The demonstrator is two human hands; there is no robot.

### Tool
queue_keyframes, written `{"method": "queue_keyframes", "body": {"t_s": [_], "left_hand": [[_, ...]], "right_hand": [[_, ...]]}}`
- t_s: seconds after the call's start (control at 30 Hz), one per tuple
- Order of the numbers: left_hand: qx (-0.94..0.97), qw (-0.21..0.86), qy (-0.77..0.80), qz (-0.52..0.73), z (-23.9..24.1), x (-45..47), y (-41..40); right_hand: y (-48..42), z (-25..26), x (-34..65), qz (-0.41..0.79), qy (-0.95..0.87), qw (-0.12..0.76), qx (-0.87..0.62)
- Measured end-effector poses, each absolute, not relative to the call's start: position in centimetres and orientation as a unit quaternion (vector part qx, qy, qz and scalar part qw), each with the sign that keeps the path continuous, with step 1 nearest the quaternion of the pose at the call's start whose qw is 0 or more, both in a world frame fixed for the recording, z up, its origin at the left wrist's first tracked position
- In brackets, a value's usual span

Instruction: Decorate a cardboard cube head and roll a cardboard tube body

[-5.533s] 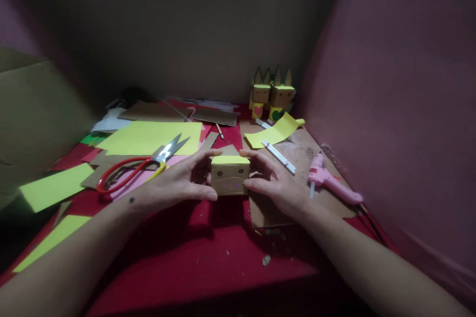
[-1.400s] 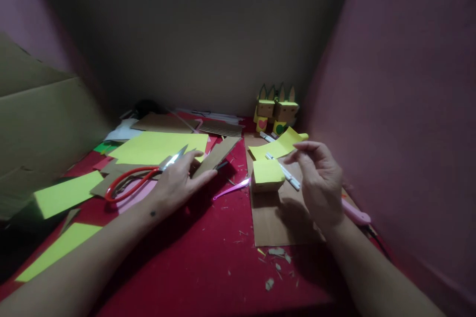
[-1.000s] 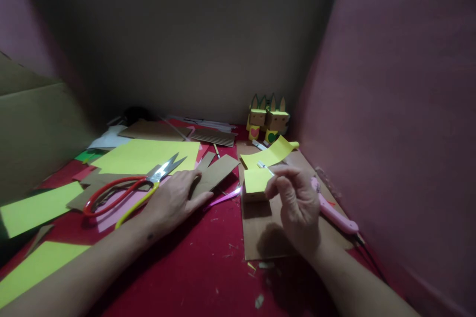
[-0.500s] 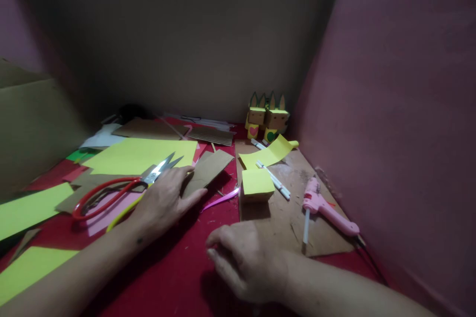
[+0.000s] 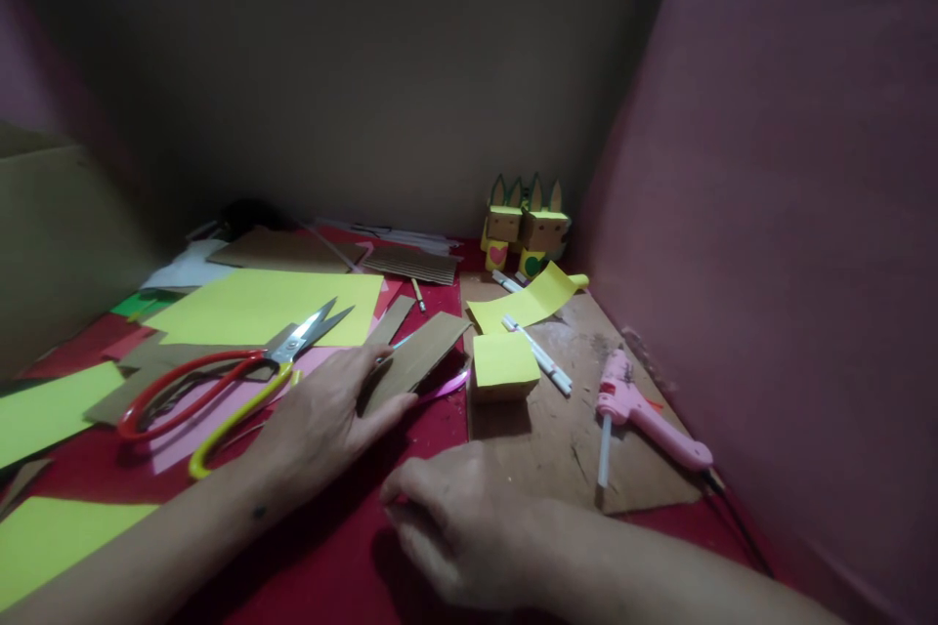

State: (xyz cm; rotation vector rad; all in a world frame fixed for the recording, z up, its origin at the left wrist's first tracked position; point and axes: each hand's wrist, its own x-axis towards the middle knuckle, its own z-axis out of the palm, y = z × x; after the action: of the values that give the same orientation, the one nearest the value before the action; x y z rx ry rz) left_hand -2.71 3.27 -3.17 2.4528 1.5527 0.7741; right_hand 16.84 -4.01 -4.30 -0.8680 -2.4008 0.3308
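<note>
Grasping one cardboard strip point(image 5: 415, 360): your left hand point(image 5: 322, 412). Curled: your right hand point(image 5: 473, 522); whether its grip holds anything, you cannot tell. Box point(image 5: 505, 361), yellow-topped, one: by the left edge of the cardboard sheet point(image 5: 546, 454). Scissors point(image 5: 289, 347), one pair, blades apart: beside your left hand. Glue gun point(image 5: 622, 400), pink, one: near the sheet's right edge. Figures point(image 5: 544, 232), two: at the back. Room for moving: red surface point(image 5: 329, 547) between your forearms.

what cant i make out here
Head view:
what, if anything, the right hand holds: its curled fingers hide it
left end of the magenta strip: behind the left hand
left end of the yellow paper strip: cut off by picture edge
dark object at back: too dim to identify
</note>
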Motion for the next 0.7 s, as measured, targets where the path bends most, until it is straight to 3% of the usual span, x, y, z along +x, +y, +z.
{"method": "queue_keyframes", "body": {"t_s": [0.37, 0.57, 0.7], "left_hand": [[0.841, -0.023, 0.519, 0.153, -3.0, -2.2, 3.4], [0.851, -0.022, 0.484, 0.205, -3.6, -1.9, 3.3], [0.85, -0.031, 0.475, 0.225, -3.7, -1.9, 3.3]], "right_hand": [[-4.2, -3.5, 16.7, 0.144, -0.895, 0.247, -0.342], [-4.7, -3.3, 16.7, 0.078, -0.912, 0.227, -0.333], [-4.6, -4.8, 16.1, 0.007, -0.908, 0.288, -0.303]]}}
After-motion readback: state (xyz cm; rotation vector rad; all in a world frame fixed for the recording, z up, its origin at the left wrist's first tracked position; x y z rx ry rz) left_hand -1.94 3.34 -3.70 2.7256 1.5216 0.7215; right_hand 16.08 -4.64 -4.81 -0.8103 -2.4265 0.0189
